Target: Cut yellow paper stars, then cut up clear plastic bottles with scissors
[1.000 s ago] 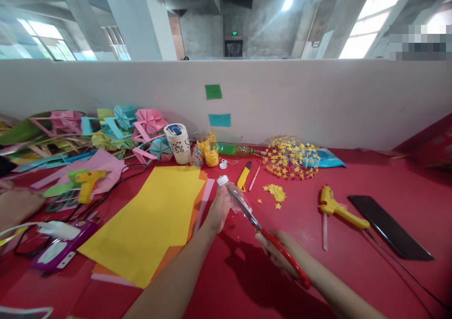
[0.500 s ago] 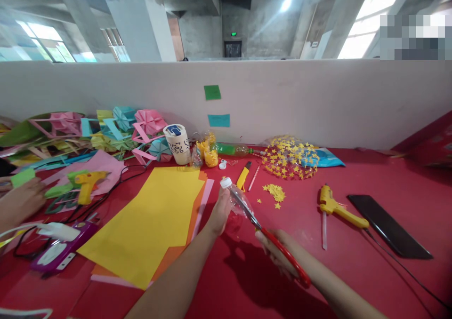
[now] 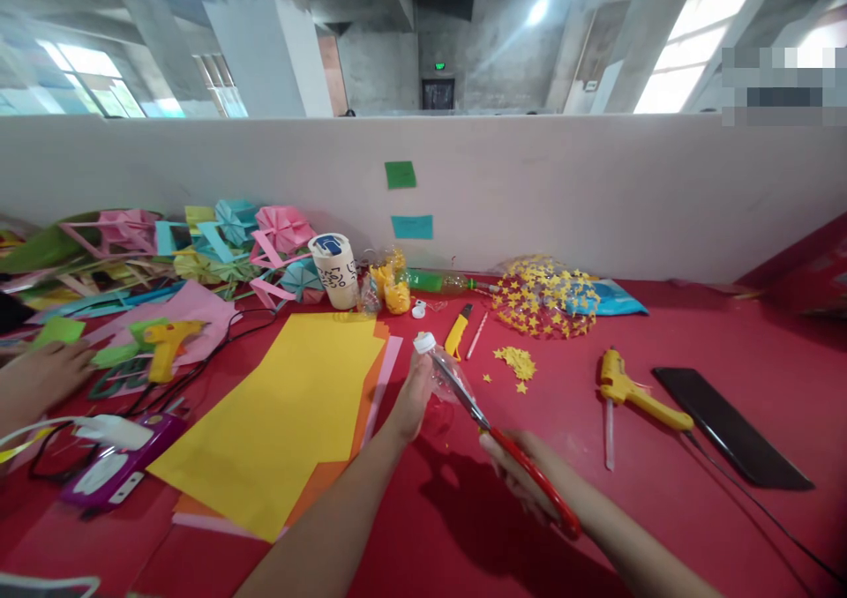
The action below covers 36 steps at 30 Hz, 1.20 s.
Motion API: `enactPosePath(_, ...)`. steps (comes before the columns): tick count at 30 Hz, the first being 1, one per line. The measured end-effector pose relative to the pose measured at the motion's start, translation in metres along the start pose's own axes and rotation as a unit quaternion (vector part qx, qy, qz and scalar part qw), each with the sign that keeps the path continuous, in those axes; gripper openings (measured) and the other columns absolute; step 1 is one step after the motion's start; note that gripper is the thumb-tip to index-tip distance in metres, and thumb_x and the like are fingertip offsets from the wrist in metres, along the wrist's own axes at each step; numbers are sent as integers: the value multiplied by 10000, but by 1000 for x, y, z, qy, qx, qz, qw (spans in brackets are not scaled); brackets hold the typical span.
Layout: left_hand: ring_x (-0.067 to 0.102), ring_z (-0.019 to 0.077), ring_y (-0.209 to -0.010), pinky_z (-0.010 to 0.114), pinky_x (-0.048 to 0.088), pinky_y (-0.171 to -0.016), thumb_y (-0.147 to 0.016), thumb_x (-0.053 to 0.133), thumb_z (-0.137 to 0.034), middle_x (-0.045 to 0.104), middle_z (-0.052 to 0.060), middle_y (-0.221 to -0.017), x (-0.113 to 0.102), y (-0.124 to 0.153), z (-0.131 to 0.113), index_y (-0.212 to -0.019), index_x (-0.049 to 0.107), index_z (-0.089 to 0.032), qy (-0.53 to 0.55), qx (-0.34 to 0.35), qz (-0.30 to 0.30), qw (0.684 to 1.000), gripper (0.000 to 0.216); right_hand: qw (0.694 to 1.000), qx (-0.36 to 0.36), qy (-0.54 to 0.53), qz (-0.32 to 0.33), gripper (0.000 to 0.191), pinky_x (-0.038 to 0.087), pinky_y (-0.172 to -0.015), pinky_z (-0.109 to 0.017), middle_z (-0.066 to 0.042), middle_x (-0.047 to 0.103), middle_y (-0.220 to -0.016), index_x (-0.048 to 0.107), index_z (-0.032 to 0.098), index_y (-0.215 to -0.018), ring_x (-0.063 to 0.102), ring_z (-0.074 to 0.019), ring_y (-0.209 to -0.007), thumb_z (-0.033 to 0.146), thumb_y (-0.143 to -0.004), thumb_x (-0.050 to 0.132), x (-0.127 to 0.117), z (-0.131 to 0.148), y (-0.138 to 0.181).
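Observation:
My left hand (image 3: 414, 397) is closed around the clear top piece of a plastic bottle (image 3: 445, 384), its white cap (image 3: 424, 343) pointing up and away from me. In my right hand (image 3: 522, 470) is a pair of scissors (image 3: 537, 482) with red handles, fingers wrapped round the grips. The metal blades lie against the clear plastic, reaching up close to the cap; whether they are fully closed I cannot tell. Beyond them on the red table are a yellow utility knife (image 3: 458, 332), a pink striped straw (image 3: 476, 335) and a pile of yellow stars (image 3: 517, 363).
Yellow paper sheets (image 3: 278, 404) lie left, near a purple power strip (image 3: 125, 466) and a glue gun (image 3: 165, 351). Another person's hand (image 3: 49, 373) is at the far left. Right are a second glue gun (image 3: 639, 393) with a cable and a black phone-like slab (image 3: 731, 426).
My hands, the bottle piece and the scissors stay almost in place. The other person's hand at the left has shifted slightly to the right with the green paper. The view has moved a little.

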<state>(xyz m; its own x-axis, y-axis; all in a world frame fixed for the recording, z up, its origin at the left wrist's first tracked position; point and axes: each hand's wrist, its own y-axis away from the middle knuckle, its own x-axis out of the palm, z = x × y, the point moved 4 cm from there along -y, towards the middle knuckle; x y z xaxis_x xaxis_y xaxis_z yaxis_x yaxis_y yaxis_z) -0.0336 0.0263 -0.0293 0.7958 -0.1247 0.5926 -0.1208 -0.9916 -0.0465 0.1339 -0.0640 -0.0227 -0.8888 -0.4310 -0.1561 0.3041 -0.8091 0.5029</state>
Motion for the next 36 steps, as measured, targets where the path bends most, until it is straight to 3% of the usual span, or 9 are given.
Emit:
enactPosePath(7, 589, 233, -1179, 334, 442, -1011, -852, 660, -358, 702, 67, -1067, -6, 1, 4, -1031, 656, -205, 29, -20, -38, 999, 235, 999, 19, 23, -18, 614, 291, -273, -166, 115, 338, -405, 415, 227, -656, 292, -46, -277, 831, -745, 481, 1, 7, 6)
enactPosePath(13, 580, 245, -1207, 345, 431, -1032, -843, 667, -348, 708, 66, -1092, -7, 1, 3, -1049, 664, -215, 8, -17, -35, 999, 246, 999, 13, 33, -40, 623, 239, -306, -156, 104, 349, -405, 401, 217, -590, 292, -29, -309, 808, -688, 575, -1, 12, 4)
enactPosePath(19, 615, 222, -1156, 343, 437, -1028, -830, 686, -382, 717, 67, -1072, -2, -1, -3, -1043, 659, -199, 31, -29, -62, 997, 283, 1000, 9, 12, 13, 607, 305, -300, -176, 109, 366, -379, 460, 219, -681, 342, -65, -268, 820, -773, 455, 0, 7, 5)
enactPosePath(23, 680, 231, -1030, 388, 501, -964, -876, 620, -424, 729, 81, -1011, -6, -7, -16, -1015, 639, -184, 108, -38, -93, 989, 277, 999, -36, 30, 20, 650, 353, -378, -180, 107, 377, -431, 471, 205, -729, 379, -60, -328, 852, -769, 426, -4, 13, 11)
enactPosePath(27, 709, 221, -942, 408, 545, -910, -919, 552, -396, 734, 66, -945, -14, -11, -23, -1036, 626, -189, 161, -86, -138, 973, 249, 991, -91, 94, 9, 605, 322, -400, -172, 79, 424, -539, 459, 202, -764, 417, -65, -407, 806, -811, 461, -23, 18, 14)
enactPosePath(32, 711, 233, -901, 423, 557, -884, -906, 555, -375, 723, 73, -877, -13, -10, -32, -955, 631, -161, 179, -62, -116, 975, 232, 978, -66, 195, 33, 583, 320, -408, -172, 48, 465, -542, 498, 183, -760, 447, -78, -428, 753, -871, 446, -44, 14, 17)
enactPosePath(36, 703, 226, -908, 422, 546, -902, -835, 636, -275, 723, 67, -912, -12, -9, -32, -935, 635, -161, 163, -58, -97, 980, 152, 979, -50, 192, 41, 603, 348, -401, -175, 46, 466, -561, 509, 186, -772, 456, -83, -429, 776, -862, 422, -41, 14, 18)
